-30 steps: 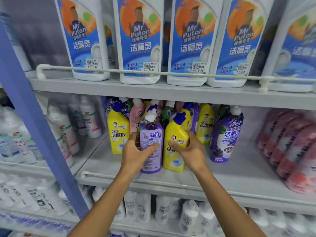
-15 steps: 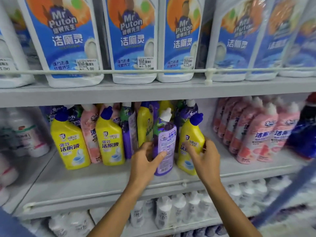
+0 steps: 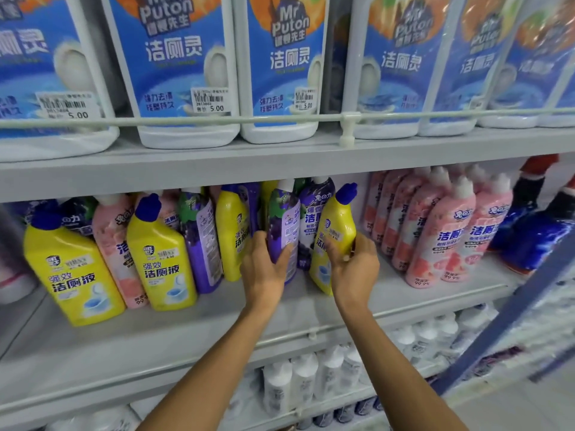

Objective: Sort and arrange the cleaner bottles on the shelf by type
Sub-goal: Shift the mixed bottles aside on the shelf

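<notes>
Mid-sort: both hands on bottles in the mixed middle-shelf cluster.

Left hand (image 3: pixel 264 275) wraps the purple bottle (image 3: pixel 283 231); right hand (image 3: pixel 354 269) grips the yellow bottle (image 3: pixel 334 241), tilted. Next, probably part them toward like colours. Bare shelf (image 3: pixel 186 337) lies in front; pink row (image 3: pixel 441 231) crowds the right.

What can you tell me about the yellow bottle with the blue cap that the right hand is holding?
The yellow bottle looks like glossy plastic, with a slanted neck ending in a dark blue cap. Its front has blue Chinese writing, a small sticker and a toilet picture near the bottom. It tilts, top leaning right, on the middle shelf. The right hand grips its lower half. A purple bottle, held by the left hand, stands at its left.
</notes>
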`<state>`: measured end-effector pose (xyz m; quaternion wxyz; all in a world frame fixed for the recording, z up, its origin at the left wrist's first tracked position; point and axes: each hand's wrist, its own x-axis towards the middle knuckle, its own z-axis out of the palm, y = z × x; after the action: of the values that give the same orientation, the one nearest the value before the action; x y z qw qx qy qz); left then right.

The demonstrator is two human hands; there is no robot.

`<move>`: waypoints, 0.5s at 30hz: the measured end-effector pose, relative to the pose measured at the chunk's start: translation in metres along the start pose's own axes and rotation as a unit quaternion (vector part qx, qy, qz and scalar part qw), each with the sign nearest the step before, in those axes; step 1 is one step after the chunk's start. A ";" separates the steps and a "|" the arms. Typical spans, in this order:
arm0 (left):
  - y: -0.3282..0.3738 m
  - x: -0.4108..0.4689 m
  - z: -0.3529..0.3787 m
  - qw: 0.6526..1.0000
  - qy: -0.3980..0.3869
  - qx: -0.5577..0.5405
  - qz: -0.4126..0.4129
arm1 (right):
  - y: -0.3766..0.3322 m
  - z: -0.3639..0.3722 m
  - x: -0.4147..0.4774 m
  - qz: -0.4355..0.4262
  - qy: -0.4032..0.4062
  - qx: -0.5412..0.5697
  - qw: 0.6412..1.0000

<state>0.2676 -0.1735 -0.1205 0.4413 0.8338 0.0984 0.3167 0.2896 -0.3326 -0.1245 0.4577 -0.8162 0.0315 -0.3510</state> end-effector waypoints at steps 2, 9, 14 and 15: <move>-0.001 0.006 0.004 1.000 -0.005 0.003 -0.009 | 0.001 0.008 -0.001 -0.016 0.008 -0.002 1.000; -0.004 0.023 0.020 1.000 -0.001 0.021 -0.006 | 0.000 0.020 0.005 -0.006 0.018 0.009 1.000; 0.001 0.025 0.020 1.000 -0.003 0.019 -0.011 | -0.007 0.019 0.007 0.020 0.005 -0.012 1.000; 0.000 0.026 0.019 1.000 -0.007 0.013 -0.012 | -0.007 0.018 0.008 0.024 -0.002 -0.012 1.000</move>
<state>0.2994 -0.1747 -0.1171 0.4353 0.8402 0.1094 0.3044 0.3042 -0.3181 -0.1208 0.4565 -0.8212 0.0546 -0.3381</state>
